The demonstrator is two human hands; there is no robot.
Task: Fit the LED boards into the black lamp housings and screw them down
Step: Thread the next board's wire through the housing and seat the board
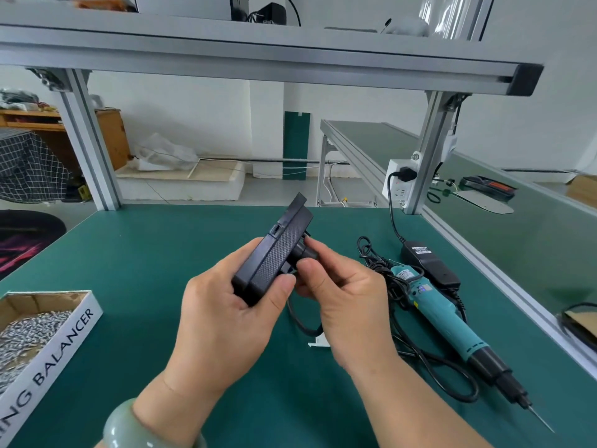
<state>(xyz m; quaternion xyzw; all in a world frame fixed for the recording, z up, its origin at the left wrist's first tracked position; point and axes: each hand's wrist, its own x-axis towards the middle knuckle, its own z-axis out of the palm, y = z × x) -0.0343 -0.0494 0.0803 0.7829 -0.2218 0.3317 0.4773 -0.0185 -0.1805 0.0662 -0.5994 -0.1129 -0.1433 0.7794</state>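
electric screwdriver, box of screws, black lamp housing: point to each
electric screwdriver (pixel 452 321): head view, teal grip
box of screws (pixel 64 347): head view, white side wall
black lamp housing (pixel 277 255): head view, textured face

Inside of lamp housing unseen; screw box cut by left edge; cable partly behind right hand

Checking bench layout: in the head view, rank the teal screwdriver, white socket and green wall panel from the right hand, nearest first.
1. teal screwdriver, lying just right of the right hand.
2. white socket, on the frame post at the far right.
3. green panel, against the back wall.
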